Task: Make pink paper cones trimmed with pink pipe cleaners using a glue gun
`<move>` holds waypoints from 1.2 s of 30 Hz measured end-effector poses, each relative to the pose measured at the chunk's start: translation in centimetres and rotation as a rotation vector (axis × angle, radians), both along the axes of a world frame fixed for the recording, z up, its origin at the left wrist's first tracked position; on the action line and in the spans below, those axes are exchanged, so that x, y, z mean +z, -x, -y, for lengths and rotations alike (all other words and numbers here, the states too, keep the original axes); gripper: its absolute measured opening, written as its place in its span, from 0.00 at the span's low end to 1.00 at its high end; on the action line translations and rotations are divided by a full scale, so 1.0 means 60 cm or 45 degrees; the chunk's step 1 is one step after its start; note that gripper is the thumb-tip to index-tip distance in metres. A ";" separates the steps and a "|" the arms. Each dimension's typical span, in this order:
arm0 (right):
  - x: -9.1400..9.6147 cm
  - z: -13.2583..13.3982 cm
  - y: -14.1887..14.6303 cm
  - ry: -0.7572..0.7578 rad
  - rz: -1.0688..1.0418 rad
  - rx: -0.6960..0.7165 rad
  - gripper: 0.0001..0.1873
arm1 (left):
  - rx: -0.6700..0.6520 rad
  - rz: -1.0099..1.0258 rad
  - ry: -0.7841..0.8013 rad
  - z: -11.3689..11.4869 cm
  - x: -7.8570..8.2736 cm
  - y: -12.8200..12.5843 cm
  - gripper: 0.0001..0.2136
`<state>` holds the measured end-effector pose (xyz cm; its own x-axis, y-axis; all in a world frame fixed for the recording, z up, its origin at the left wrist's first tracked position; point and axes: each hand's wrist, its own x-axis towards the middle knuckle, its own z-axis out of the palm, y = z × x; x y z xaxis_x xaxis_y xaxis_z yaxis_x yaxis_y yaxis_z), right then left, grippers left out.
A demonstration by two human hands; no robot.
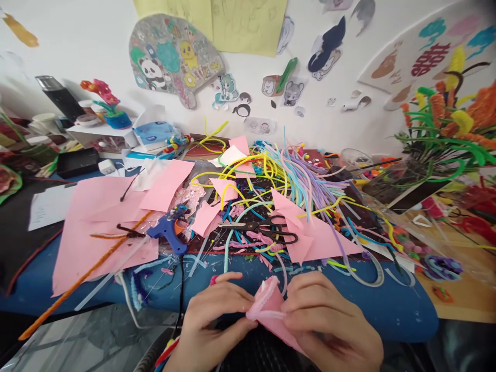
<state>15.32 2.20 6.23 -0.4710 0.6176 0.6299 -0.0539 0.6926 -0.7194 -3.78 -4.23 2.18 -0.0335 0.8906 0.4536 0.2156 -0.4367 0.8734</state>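
Two bare hands work on one rolled pink piece (273, 298), held between them at the near edge of a table with a blue cover (391, 305); one pale fuzzy strip (267, 313) runs across it. On the table lie one pair of black scissors (276, 226), one blue glue gun (170, 233), one long orange stem (86, 276), several pink sheets (79, 243), overlapping too much to count exactly, and a heap of fuzzy sticks (306, 175), too many to count. Two decorated fan shapes (170, 57) hang on the wall. The left hand (213, 312) reaches in from below, thumb and forefinger pinching the pink piece's left tip, another finger lifted. The right hand (325, 320) curls inward, knuckles up, its fingers closed on the piece's right side; where its thumb presses cannot be made out.
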 end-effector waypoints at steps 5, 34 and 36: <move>-0.007 0.002 -0.003 -0.123 -0.026 0.032 0.09 | 0.033 -0.153 -0.102 0.003 0.005 0.005 0.09; -0.041 -0.023 0.170 0.254 0.383 -0.081 0.14 | 0.254 0.335 -0.159 0.067 -0.025 0.119 0.01; -0.050 -0.030 0.238 0.117 0.734 -0.056 0.16 | 0.291 0.303 -0.194 0.075 -0.024 0.135 0.02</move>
<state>1.03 3.98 3.24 -0.6942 0.6846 0.2224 0.3916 0.6184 -0.6813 -11.86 -8.76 0.77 -0.3442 0.7708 0.5361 0.1214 -0.5297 0.8395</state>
